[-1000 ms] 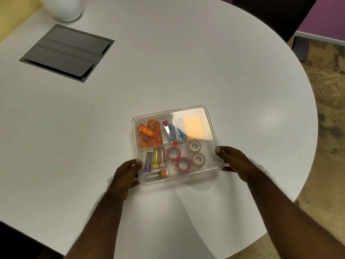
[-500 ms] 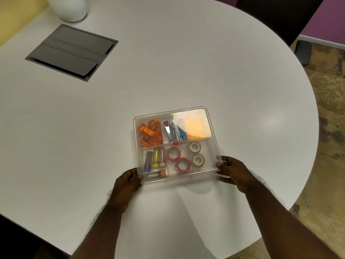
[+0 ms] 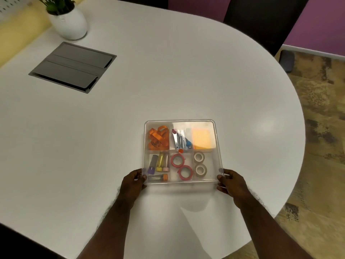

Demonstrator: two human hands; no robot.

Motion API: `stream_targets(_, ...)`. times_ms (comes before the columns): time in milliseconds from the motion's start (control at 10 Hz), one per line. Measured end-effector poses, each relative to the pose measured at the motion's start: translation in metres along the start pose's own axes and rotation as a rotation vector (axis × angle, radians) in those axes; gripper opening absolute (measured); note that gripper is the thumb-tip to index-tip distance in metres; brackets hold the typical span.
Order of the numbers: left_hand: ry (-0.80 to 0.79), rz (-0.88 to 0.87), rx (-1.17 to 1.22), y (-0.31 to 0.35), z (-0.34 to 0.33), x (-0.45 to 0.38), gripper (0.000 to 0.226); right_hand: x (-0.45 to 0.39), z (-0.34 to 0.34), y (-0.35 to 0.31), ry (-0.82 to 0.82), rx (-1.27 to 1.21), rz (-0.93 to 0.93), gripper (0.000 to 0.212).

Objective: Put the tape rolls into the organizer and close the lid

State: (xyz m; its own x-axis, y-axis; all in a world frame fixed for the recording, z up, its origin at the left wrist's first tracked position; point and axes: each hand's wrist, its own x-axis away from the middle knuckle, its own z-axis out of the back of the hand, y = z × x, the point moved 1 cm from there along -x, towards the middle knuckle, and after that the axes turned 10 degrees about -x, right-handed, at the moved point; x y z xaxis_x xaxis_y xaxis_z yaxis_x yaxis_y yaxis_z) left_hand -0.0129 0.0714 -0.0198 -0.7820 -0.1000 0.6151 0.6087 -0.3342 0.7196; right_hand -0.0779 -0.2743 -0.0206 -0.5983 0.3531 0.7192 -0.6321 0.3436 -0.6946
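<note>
Holding the near corners of a clear organizer, a person's two hands press at its lid. Between the hands, four tape rolls lie inside: two pink rolls in the near middle compartment and two pale rolls in the compartment closer to the right hand. The clear lid appears to sit over the box, though its transparency makes this hard to confirm. Judging by that, the tape is stowed and the closing step is in hand; the next move likely calls for an even downward press at both corners until the lid seats, then letting go.

The left hand curls around the near left corner, thumb on top. The right hand grips the near right corner the same way. Both forearms reach forward from the bottom edge.

Beyond the hands, farther compartments hold orange ribbon, metal clips and an orange pad; by the left thumb lie small tubes. All rests on a white table.
</note>
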Motion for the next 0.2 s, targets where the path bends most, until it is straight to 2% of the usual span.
stream_targets(100, 0.061, -0.053, -0.168, 0.013, 0.006, 0.010, 0.038, 0.017, 0.006, -0.010, 0.052, 0.285, 0.149, 0.041)
stream_targets(200, 0.187, -0.090, -0.330, 0.018, 0.012, 0.010, 0.044, 0.021, 0.013, -0.024, 0.167, 0.455, 0.263, 0.045)
